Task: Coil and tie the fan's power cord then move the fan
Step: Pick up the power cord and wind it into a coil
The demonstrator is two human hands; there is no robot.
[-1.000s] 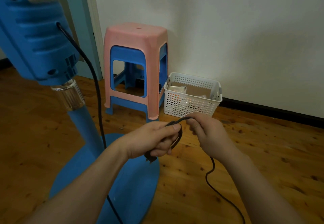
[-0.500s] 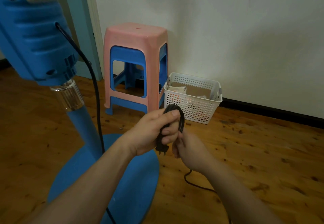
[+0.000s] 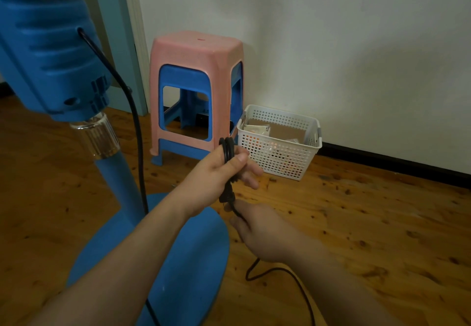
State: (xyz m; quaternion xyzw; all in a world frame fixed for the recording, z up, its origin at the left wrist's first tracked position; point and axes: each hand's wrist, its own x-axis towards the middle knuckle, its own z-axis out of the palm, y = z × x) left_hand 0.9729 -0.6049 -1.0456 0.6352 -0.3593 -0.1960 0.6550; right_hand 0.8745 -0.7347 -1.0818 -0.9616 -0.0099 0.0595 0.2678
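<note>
Left hand: the left hand (image 3: 216,175) is raised over the near floor, right of the pole, thumb and fingers clamped on a small bundle of cord loops, which stick up above the thumb.
Right hand: the right hand (image 3: 265,231) sits just below and nearer than the left, fingertips pinching the cord where it hangs from the bundle.
Cord: the black cord (image 3: 227,152) leaves the back of the fan's motor housing at far left, drops beside the pole and passes behind the left forearm; another stretch trails from under the right hand in a curve on the floor to the near edge.
Plug: a dark lump hangs under the left hand, touching the right fingertips; I cannot tell its shape clearly.
Fan: the blue fan (image 3: 48,52) stands at left, its round base beneath both forearms.
Stool: a pink and blue stool (image 3: 196,52) stands far, against the wall.
Basket: a white basket (image 3: 280,157) sits just right of the stool, holding packets.
Floor: wood floor (image 3: 382,223).
</note>
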